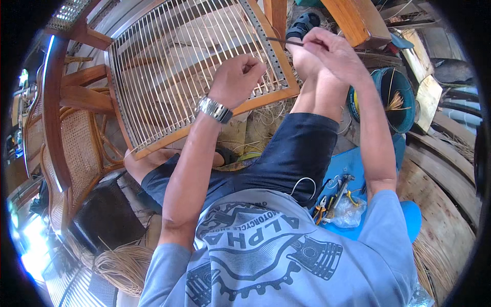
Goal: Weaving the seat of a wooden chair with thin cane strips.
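A wooden frame leans across my lap. Pale cane strands run side by side over its opening, and small holes line its inner edges. Above the strands, near the frame's right side, my left hand is closed with thumb and fingers pressed together; whatever is pinched there is too small to make out. My right hand is raised past the frame's right rail and grips a thin dark rod. The rod's tip points left, over the row of holes in that rail.
On my right, a blue plastic seat bears a hammer, pliers and a clear plastic bag. Behind it stands a teal bucket. A woven cane chair and a cane bundle are on my left.
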A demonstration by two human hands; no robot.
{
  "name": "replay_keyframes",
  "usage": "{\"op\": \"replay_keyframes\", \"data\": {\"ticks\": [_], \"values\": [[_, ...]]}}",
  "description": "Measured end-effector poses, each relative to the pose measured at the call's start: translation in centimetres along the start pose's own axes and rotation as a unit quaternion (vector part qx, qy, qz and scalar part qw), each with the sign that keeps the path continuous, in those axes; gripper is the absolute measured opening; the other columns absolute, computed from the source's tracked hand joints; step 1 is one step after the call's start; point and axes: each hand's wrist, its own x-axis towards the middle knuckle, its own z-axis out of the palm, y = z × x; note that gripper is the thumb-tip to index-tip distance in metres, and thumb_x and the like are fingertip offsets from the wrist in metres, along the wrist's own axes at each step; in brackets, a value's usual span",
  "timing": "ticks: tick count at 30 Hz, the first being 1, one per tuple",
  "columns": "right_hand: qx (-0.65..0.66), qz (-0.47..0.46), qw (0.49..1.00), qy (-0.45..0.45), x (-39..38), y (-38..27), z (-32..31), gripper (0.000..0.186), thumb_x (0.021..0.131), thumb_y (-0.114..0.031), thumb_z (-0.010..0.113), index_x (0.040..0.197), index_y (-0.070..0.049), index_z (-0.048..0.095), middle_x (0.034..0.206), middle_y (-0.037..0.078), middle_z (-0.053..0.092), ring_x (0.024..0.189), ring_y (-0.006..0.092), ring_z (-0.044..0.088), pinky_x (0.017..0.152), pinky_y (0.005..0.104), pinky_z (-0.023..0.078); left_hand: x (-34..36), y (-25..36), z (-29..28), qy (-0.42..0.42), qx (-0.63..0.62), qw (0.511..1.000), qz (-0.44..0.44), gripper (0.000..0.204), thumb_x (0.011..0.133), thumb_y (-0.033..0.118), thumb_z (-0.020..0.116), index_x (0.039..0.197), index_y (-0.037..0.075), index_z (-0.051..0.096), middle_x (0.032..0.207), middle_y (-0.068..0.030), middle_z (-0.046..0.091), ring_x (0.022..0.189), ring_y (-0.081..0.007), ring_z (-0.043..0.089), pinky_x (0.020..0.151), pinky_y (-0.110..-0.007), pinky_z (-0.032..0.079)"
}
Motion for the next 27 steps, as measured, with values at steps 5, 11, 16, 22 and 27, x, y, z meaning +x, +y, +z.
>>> {"op": "replay_keyframes", "data": {"ticks": [5,11,16,22,27], "values": [[-0.015,-0.032,0.997,-0.069,-0.5,0.8,1.2,0.015,0.094,-0.015,0.064,0.103,-0.003,0.063,0.091,0.013,0.066,0.086,0.0227,0.065,0.08,0.0354,0.051,0.7,-1.2,0.2,0.017,-0.004,1.0,-0.01,0.032,0.095,0.03,0.064,0.103,-0.001,0.07,0.077,-0.0017,0.068,0.067,-0.0068,0.058,0.061,-0.024,0.046],[0.023,-0.021,0.999,-0.037,-2.1,2.5,1.1,0.014,0.092,-0.01,0.066,0.102,-0.001,0.064,0.089,0.013,0.066,0.085,0.0218,0.065,0.079,0.0349,0.051,0.8,-2.4,0.4,0.05,0.004,0.998,-0.041,0.034,0.095,0.031,0.065,0.103,-0.001,0.072,0.075,-0.002,0.068,0.064,-0.0071,0.059,0.06,-0.024,0.047],[0.023,0.037,0.998,-0.04,-1.4,2.2,0.8,0.011,0.094,-0.007,0.066,0.102,0.0,0.066,0.089,0.001,0.057,0.079,0.0095,0.052,0.072,0.0254,0.045,2.0,-1.7,1.5,0.077,0.066,0.995,0.004,0.042,0.092,0.039,0.065,0.105,0.0,0.074,0.075,-0.0045,0.072,0.063,-0.0087,0.064,0.062,-0.027,0.05],[-0.009,0.005,1.0,-0.009,-1.0,2.9,1.3,0.01,0.094,-0.008,0.068,0.1,0.0,0.068,0.086,0.001,0.054,0.077,0.0095,0.051,0.07,0.0249,0.044,4.2,-0.5,2.7,0.038,0.197,0.979,-0.044,0.04,0.088,0.046,0.061,0.091,0.01,0.08,0.067,-0.002,0.073,0.061,-0.0153,0.068,0.066,-0.032,0.054],[0.027,0.03,0.999,-0.025,-1.1,2.1,1.4,0.011,0.093,-0.008,0.068,0.1,-0.001,0.07,0.085,0.002,0.054,0.077,0.0107,0.053,0.071,0.0255,0.045,4.9,-0.6,2.8,0.031,0.224,0.972,-0.059,0.04,0.087,0.045,0.061,0.078,0.01,0.08,0.062,-0.0029,0.07,0.059,-0.0171,0.067,0.066,-0.034,0.055]]}}
